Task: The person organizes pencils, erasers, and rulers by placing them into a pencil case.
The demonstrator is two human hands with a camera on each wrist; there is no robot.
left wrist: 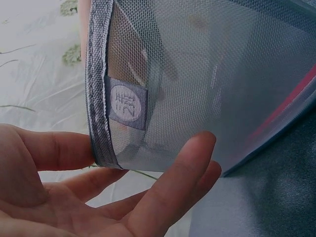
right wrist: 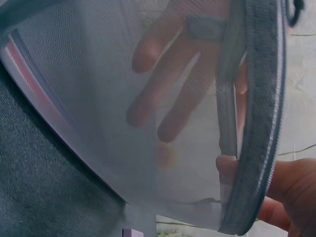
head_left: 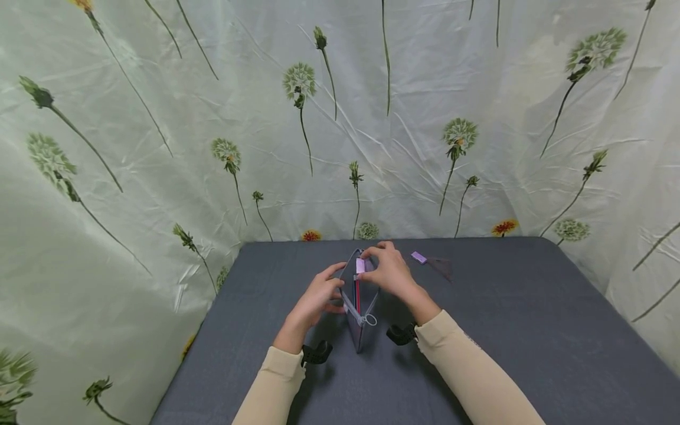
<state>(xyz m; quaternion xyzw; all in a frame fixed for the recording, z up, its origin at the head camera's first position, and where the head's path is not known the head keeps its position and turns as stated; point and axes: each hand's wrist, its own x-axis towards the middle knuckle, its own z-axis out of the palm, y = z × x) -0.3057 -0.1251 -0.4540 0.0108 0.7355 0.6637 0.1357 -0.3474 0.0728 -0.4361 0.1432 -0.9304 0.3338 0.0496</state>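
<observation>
Between my hands an unzipped grey mesh pouch point(head_left: 355, 333) stands upright on the table, its zip pull ring point(head_left: 370, 320) towards me. My left hand point(head_left: 314, 298) touches its left side. In the left wrist view, loosely bent, spread fingers point(left wrist: 192, 163) lie against the mesh and rim, near a sewn label point(left wrist: 126, 103). My right hand point(head_left: 390, 268) reaches over the far end of the opening, thumb and forefinger at a small lilac-white piece point(head_left: 360, 266), which they appear to pinch. A thin red strip point(head_left: 358, 296) shows inside; mesh and fingers hide the rest.
Right of the pouch, a small lilac piece point(head_left: 418, 257) lies against a dark, see-through triangular scrap point(head_left: 441, 268) on the dark grey table point(head_left: 504, 330). A flower-printed curtain point(head_left: 409, 147) rises behind the table's far edge.
</observation>
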